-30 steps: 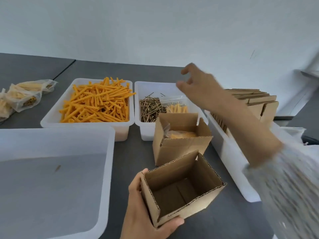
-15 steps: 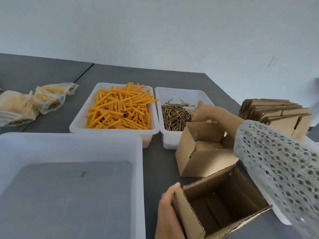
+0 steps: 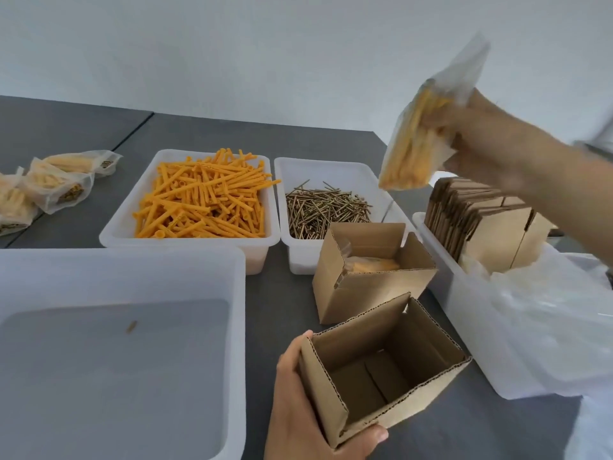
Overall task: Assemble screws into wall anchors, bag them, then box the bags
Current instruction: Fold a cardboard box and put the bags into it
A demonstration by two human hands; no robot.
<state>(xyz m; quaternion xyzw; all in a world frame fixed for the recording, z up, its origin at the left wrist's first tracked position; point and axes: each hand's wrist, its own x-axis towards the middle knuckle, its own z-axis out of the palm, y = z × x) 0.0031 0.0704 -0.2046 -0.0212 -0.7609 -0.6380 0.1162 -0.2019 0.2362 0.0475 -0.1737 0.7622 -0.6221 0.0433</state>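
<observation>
2 hands (image 3: 308, 413) at work. Left one grasping the near open cardboard box (image 3: 381, 370) by its corner, thumb along the front edge, box resting on the grey table (image 3: 282, 293). Right hand (image 3: 481, 144) raised above the tubs, gripping a clear bag of orange anchors (image 3: 414, 141), blurred. Behind the held box, a 2nd open box (image 3: 371, 270) with a filled bag inside. Farther back, a tub of orange wall anchors (image 3: 199, 200) beside a tub of screws (image 3: 318, 207). At far left, filled bags (image 3: 56, 184) lying on the table.
</observation>
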